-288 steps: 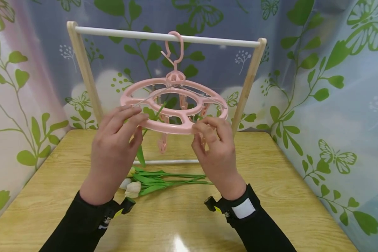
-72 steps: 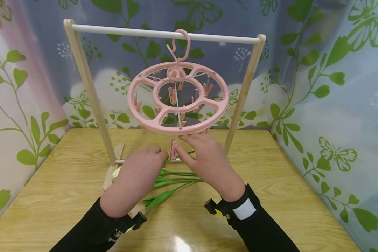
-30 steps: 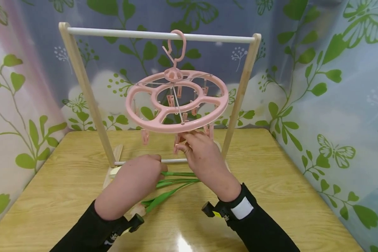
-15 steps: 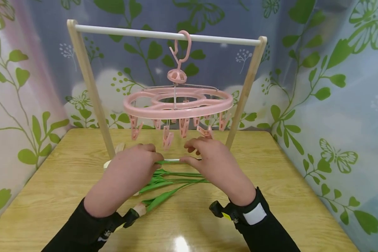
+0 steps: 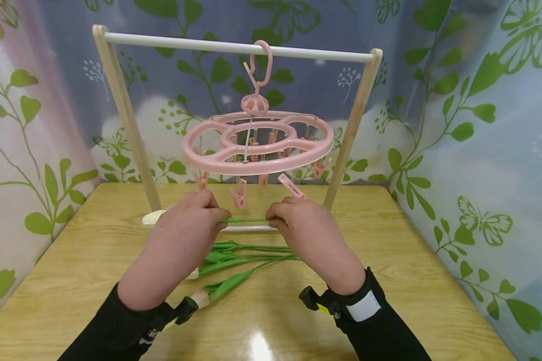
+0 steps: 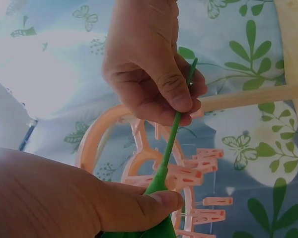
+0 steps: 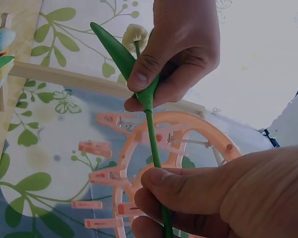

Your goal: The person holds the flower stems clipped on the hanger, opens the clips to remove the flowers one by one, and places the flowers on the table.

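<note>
Between my hands a tulip with a green stem [image 5: 246, 219] lies level, just below a pink round clip hanger [image 5: 257, 166]. My left hand [image 5: 180, 240] pinches it where the leaves [image 7: 116, 52] meet the stem. The pale flower head [image 5: 152, 217] pokes out left of that hand, in the head view. Farther along, my right hand [image 5: 309, 235] holds the thin stem between thumb and fingers; the stem's end shows past them in the left wrist view. Several pink clips [image 5: 239, 193] dangle under the ring, one [image 5: 291, 186] right above my right hand.
The hanger hooks over the white bar [image 5: 176, 42] of a wooden-legged rack [image 5: 131, 120]. Below my hands, more tulips [image 5: 248, 256] lie on the wood-grain table [image 5: 402, 260]. A leaf-patterned curtain [image 5: 474, 125] encloses the back and sides.
Earlier both hands held the ring's rim. A second ago my right hand was at a clip; it has let go and dropped to the stem. My left hand has raised the tulip. The ring has swung.
</note>
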Motion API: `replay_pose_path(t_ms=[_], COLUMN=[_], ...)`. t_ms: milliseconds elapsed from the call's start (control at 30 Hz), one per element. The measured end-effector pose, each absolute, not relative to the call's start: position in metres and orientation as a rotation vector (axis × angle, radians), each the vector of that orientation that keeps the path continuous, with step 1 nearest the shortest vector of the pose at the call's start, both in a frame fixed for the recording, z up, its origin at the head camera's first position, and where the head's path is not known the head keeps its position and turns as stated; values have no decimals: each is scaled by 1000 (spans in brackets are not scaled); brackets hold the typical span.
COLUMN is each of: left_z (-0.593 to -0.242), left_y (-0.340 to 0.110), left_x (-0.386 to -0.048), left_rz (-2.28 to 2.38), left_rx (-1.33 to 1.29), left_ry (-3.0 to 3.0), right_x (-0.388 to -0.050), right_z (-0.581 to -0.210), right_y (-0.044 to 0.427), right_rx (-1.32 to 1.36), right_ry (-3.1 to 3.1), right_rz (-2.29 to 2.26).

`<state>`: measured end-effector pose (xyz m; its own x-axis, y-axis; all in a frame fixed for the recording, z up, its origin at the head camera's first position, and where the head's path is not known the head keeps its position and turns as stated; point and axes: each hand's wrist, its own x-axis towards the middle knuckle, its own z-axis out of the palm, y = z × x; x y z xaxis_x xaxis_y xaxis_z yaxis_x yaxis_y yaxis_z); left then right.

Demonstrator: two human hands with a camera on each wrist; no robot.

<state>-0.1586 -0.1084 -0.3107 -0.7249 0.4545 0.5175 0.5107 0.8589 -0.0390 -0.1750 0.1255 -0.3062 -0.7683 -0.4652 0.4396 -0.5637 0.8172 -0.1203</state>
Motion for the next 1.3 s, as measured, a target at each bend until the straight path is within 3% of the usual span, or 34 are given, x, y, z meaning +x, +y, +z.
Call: replay_pose_path(t_ms=[1300], left_z=[-326], left_y=[-106], left_x=[-176], left_rz=[-57], left_rx=[-670], left_ry=[-2647], right_x=[-199], right_z=[-328], right_y=[117], right_rx=[775], right_ry=[-2708], right_rz=[302])
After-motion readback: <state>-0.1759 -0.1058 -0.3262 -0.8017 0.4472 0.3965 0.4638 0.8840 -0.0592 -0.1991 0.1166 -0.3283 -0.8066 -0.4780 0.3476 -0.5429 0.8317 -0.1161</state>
